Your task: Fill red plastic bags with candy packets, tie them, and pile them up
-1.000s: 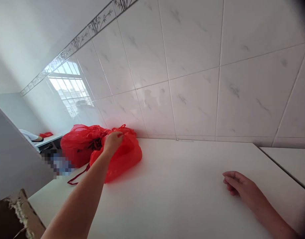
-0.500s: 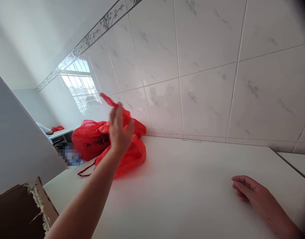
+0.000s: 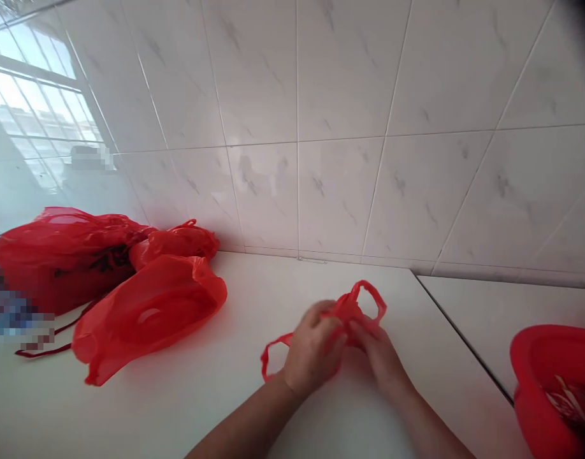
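Over the white tabletop (image 3: 254,408), my left hand (image 3: 314,347) and my right hand (image 3: 376,347) meet at a thin red plastic bag (image 3: 347,306). Fingers of both hands are closed on its gathered middle. One loop handle sticks up beyond the right hand, and another hangs out to the left of my left wrist. Part of the bag is hidden behind the hands. Left of them, an open red plastic bag (image 3: 153,319) lies on its side, touching neither hand.
Full red bags (image 3: 67,255), one with dark print, rest against the tiled wall (image 3: 340,191) at the left. At the right edge stands an open red container (image 3: 536,344) with wrapped items inside. A seam runs between two tabletops.
My left hand has come from the pile of bags to the right, bringing a small red bag. My right hand now grips it too. The view has turned right, showing the red container.
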